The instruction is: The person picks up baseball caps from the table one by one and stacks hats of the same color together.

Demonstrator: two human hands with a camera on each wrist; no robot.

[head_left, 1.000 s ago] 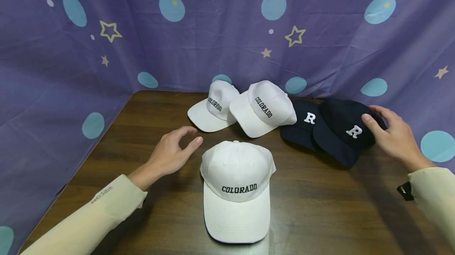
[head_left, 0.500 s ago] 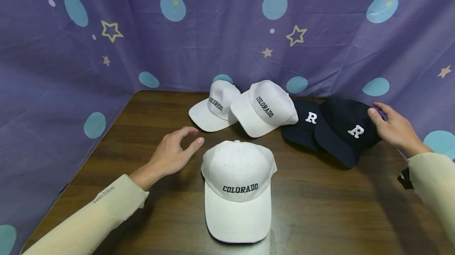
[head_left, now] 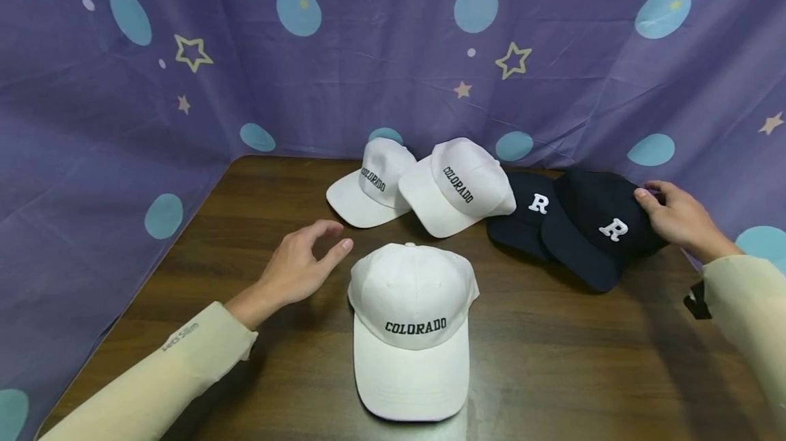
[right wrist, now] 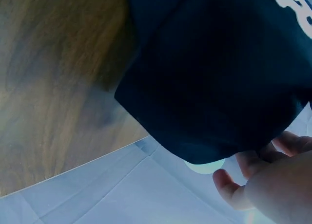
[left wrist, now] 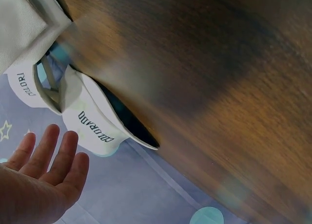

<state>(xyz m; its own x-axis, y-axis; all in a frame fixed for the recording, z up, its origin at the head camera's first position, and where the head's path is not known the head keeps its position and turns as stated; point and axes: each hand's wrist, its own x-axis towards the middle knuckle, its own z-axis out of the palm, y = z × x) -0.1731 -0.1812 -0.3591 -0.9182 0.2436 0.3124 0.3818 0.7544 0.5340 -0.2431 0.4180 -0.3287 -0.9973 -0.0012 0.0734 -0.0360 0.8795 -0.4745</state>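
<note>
In the head view my left hand (head_left: 295,263) hovers over the table, thumb and fingers apart, holding nothing. Right of it lies a white baseball cap (head_left: 410,297) marked COLORADO, brim toward me. My right hand (head_left: 681,219) pinches the back of a dark navy baseball cap (head_left: 589,216) with a white R, thumb on the crown. In the right wrist view, the fingers (right wrist: 248,163) meet the cap's lower edge, some tips hidden. That cap overlaps a second dark R cap (head_left: 522,222) to its left.
Two more white COLORADO caps, a left one (head_left: 368,198) and an overlapping right one (head_left: 457,185), sit along the back of the wooden table (head_left: 276,195). A purple curtain (head_left: 368,72) with stars and blue dots hangs behind and at the sides.
My right hand has shifted right, from over the crown to the navy cap's back edge. The cap has turned and shifted slightly. My left hand has stayed in place.
</note>
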